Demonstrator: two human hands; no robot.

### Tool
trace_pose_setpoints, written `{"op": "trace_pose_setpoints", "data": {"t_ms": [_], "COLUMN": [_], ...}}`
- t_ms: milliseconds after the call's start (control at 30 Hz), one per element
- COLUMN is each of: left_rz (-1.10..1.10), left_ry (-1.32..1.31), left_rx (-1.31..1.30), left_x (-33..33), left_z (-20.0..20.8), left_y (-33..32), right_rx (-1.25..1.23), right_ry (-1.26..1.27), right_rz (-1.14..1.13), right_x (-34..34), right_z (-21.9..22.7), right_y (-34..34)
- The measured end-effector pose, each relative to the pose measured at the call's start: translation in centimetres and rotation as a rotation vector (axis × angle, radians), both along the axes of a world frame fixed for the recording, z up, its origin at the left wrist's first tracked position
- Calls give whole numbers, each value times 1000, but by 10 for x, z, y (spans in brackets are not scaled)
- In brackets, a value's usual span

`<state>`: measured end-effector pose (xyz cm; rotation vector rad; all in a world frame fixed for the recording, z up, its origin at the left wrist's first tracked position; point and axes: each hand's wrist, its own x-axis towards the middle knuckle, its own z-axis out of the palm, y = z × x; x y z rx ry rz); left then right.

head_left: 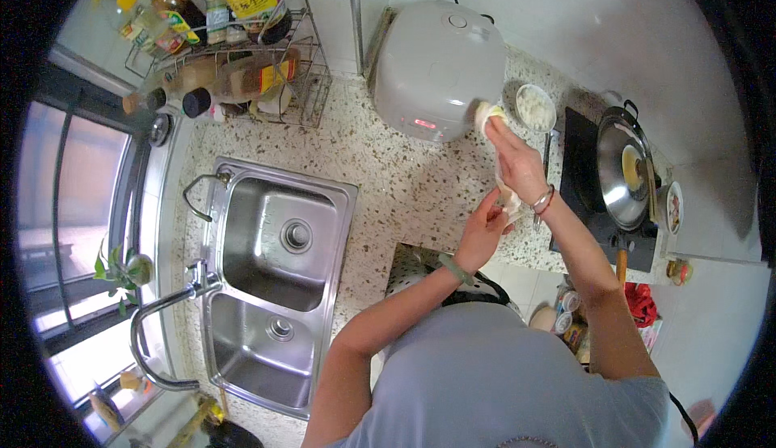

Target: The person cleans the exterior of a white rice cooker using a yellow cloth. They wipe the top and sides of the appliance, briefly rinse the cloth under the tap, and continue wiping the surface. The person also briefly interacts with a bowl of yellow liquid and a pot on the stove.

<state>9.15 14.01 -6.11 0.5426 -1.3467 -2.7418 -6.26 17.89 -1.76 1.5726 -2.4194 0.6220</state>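
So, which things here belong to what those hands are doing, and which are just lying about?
In use:
pale cloth, in the right hand, left hand by its lower end
grey rice cooker, with the cloth at its corner

Seemingly idle:
double sink
wok on the stove
white bowl
bottles, upper left

Glossy plastic cooker [432, 64]; metal sink [342, 238]

The person's right hand [520, 166] holds a pale, crumpled cloth [485, 116] at the lower right corner of the rounded grey rice cooker [436, 68]; below the cooker, the left hand [480, 230] is at the cloth's trailing end. Right of the cooker sit a white round bowl [518, 107] and, farther off, a shiny metal wok [614, 165]; below left, a double-basin stainless-steel sink [340, 238].
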Motion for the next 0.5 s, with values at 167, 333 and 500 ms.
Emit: {"op": "trace_pose_setpoints", "data": {"t_ms": [167, 333, 500], "left_rz": [12, 67, 27], "left_ry": [41, 22, 76], "left_rx": [95, 138, 220], "left_x": [-14, -23, -29], "left_z": [-13, -7, 0], "left_y": [12, 12, 1], "right_rx": [342, 405, 469], "right_ry": [234, 402, 492], "right_rz": [97, 254, 323], "right_x": [-14, -22, -26], "right_z": [8, 14, 27], "right_y": [-8, -33, -39]}}
